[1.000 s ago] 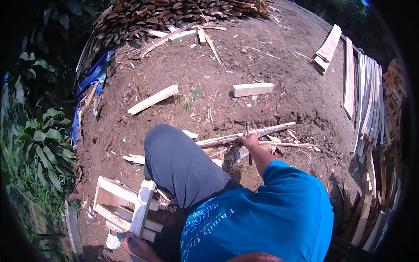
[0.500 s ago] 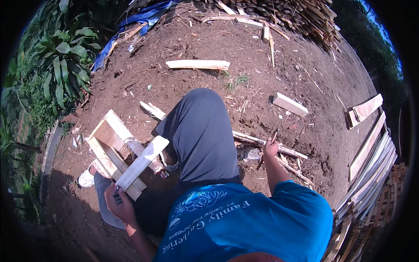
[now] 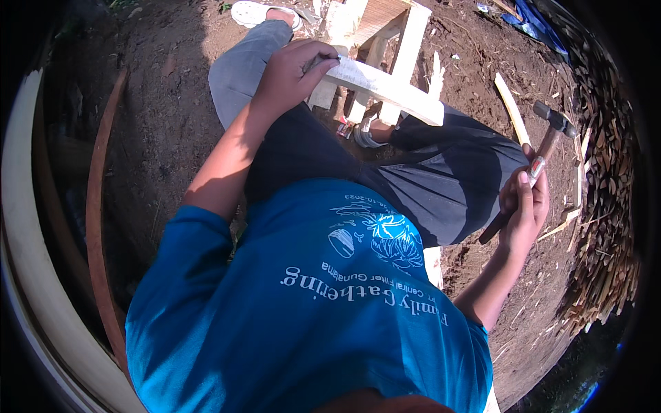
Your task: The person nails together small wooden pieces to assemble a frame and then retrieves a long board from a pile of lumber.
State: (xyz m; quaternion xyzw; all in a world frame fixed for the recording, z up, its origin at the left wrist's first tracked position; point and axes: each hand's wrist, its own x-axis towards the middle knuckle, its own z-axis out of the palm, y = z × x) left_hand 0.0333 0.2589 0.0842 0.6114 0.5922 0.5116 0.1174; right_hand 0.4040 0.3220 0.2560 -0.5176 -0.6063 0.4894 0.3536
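Note:
My left hand is closed in a pinch at the near-left end of a pale wooden board; whatever is between thumb and forefinger is too small to make out. This board lies across a wooden frame built of pale strips with a brown panel, which stands on the ground in front of me. Off to the right, my right hand is wrapped round the wooden handle of a hammer. The hammer's metal head points up and away, well apart from the board.
My bent leg in dark trousers is between the frame and the hammer. Split wood is piled in a large stack at the right. Long boards curve along the left rim. A blue tarp lies at the far right.
The view has turned left and down, so the frame appears farther right. My right hand has come up, and the hammer's head now shows. My left hand is still at the board's end.

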